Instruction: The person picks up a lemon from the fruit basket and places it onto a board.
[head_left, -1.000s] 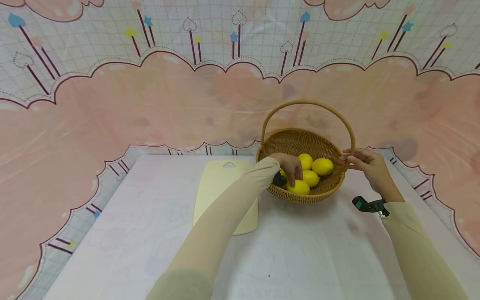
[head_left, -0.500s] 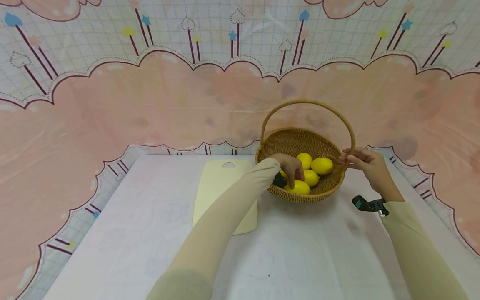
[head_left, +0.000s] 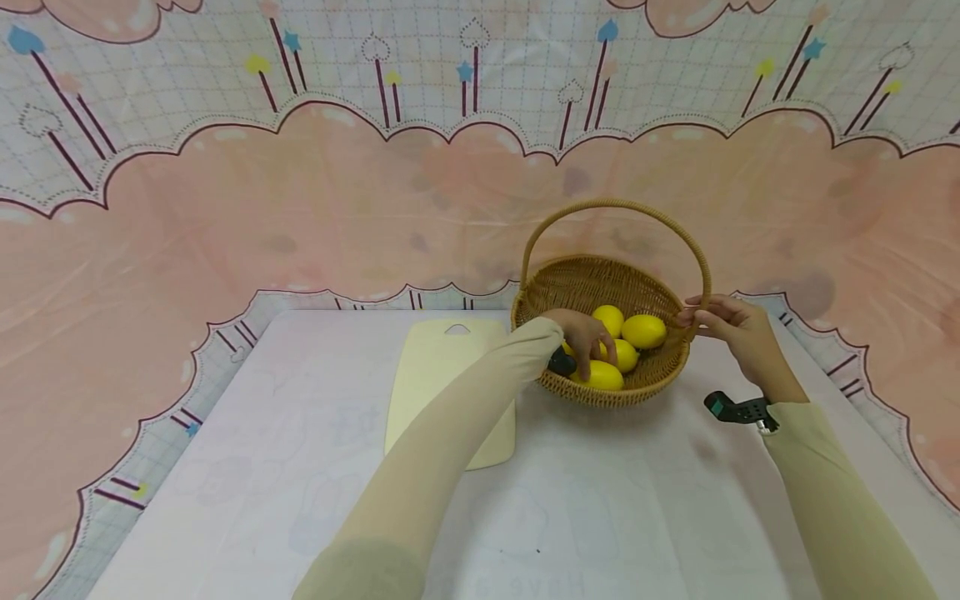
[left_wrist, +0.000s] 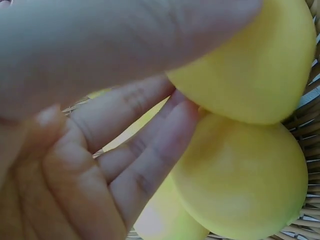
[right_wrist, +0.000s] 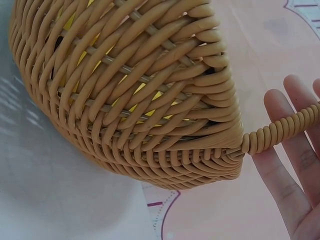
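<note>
A brown wicker basket (head_left: 581,283) with a tall arched handle (head_left: 617,203) holds several yellow lemons (head_left: 644,332). Reaching into it, my left hand (head_left: 583,335) grips a lemon (head_left: 606,377) near the front rim. In the left wrist view the thumb lies across the upper lemon (left_wrist: 265,70), and the fingers reach to its lower side, beside another lemon (left_wrist: 245,180). At the basket's right side my right hand (head_left: 738,329) holds the base of the handle between thumb and fingers. The right wrist view shows fingers behind the wrapped handle (right_wrist: 280,129), next to the woven wall (right_wrist: 145,100).
A cream cutting board (head_left: 435,375) with a triangular hole lies left of the basket, partly under the left sleeve (head_left: 420,450). The table (head_left: 300,417) has a white cover. Behind it hangs a pink patterned cloth (head_left: 337,208).
The left hand has moved slightly right inside the basket, its fingers spread a little farther over the front lemons. The front lemon shifts slightly right. The right hand stays at the handle.
</note>
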